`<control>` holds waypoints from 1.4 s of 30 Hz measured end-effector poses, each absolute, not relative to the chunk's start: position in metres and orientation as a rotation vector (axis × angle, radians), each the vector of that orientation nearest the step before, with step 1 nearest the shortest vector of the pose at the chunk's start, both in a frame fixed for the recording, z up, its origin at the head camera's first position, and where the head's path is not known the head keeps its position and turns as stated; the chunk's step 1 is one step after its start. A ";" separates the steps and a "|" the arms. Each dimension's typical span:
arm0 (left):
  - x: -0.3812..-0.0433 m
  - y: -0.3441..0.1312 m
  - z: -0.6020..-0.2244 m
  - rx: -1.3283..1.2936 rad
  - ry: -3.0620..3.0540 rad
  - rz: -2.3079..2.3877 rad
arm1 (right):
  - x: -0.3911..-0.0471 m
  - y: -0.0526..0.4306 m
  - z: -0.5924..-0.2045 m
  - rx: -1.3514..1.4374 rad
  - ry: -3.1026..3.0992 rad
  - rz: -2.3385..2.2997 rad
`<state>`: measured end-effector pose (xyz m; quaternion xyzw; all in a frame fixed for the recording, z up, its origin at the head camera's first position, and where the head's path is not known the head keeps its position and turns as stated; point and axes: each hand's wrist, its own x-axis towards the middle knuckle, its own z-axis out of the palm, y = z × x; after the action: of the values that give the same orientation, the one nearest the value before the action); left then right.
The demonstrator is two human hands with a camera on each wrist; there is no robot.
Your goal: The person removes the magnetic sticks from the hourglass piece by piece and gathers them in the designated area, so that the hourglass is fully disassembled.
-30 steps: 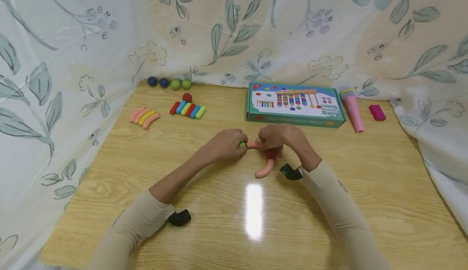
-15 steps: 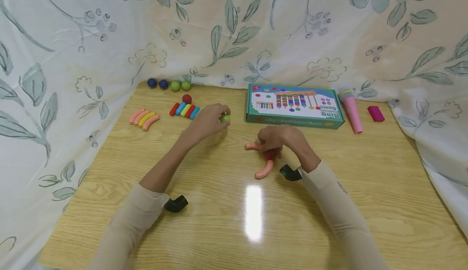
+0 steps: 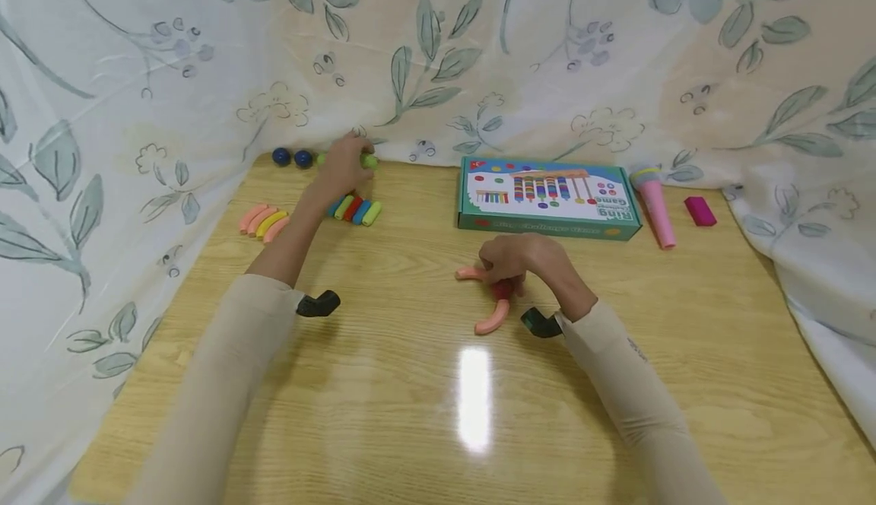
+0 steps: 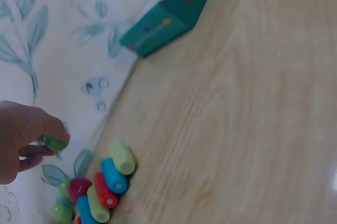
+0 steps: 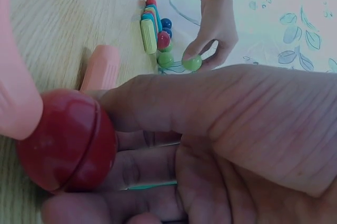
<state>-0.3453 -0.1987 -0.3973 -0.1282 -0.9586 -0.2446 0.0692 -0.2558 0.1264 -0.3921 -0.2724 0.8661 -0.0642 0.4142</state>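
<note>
My left hand (image 3: 345,164) pinches a green ball (image 5: 192,63) at the far left of the table, beside the ball row. Another green ball (image 5: 165,59), a loose red ball (image 4: 79,188) and several short coloured sticks (image 4: 122,156) lie just under it. In the head view the left hand and forearm hide the loose red ball and part of the sticks. Mid-table, my right hand (image 3: 509,256) grips a red ball (image 5: 66,140) between thumb and fingers. Two pink curved sticks (image 3: 493,318) join this ball, one pointing left, the other towards me.
Two dark blue balls (image 3: 292,157) sit at the back left edge. Pink and yellow curved sticks (image 3: 263,221) lie left of the left forearm. Behind the right hand is a green game box (image 3: 547,199), then a pink microphone (image 3: 658,212) and a magenta block (image 3: 700,211). A patterned cloth (image 3: 438,56) hangs behind.
My left hand has carried the green ball away from the tip of the pink curved stick, back and left to the ball row. My right hand has stayed on the red ball.
</note>
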 end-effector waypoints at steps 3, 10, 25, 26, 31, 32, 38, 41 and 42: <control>-0.362 -0.203 -0.402 -0.368 -2.918 -0.570 | -0.256 0.128 -0.392 -0.678 2.192 -0.153; -0.378 -0.204 -0.412 -0.318 -2.975 -0.306 | -0.256 0.131 -0.392 -0.695 2.206 -0.128; -0.388 -0.223 -0.427 -0.323 -2.914 -0.329 | -0.255 0.124 -0.390 -0.639 2.181 -0.115; -0.388 -0.223 -0.426 -0.330 -2.913 -0.334 | -0.255 0.125 -0.389 -0.636 2.180 -0.122; -0.373 -0.213 -0.412 -0.396 -2.880 -0.375 | -0.254 0.128 -0.385 -0.667 2.199 -0.136; -0.367 -0.208 -0.409 -0.439 -2.879 -0.410 | -0.254 0.128 -0.385 -0.683 2.209 -0.134; -0.313 -0.155 -0.403 -0.869 -3.031 -0.781 | -0.258 0.129 -0.387 -0.807 2.265 -0.198; -0.281 -0.123 -0.408 -1.048 -3.168 -0.861 | -0.260 0.128 -0.386 -0.832 2.288 -0.231; -0.272 -0.114 -0.411 -1.091 -3.205 -0.856 | -0.260 0.128 -0.385 -0.835 2.296 -0.238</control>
<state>-0.2724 -0.1141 -0.4112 -0.3076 -0.9037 -0.2412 -0.1745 -0.2604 0.1276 -0.3852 -0.3203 0.8807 -0.0912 0.3369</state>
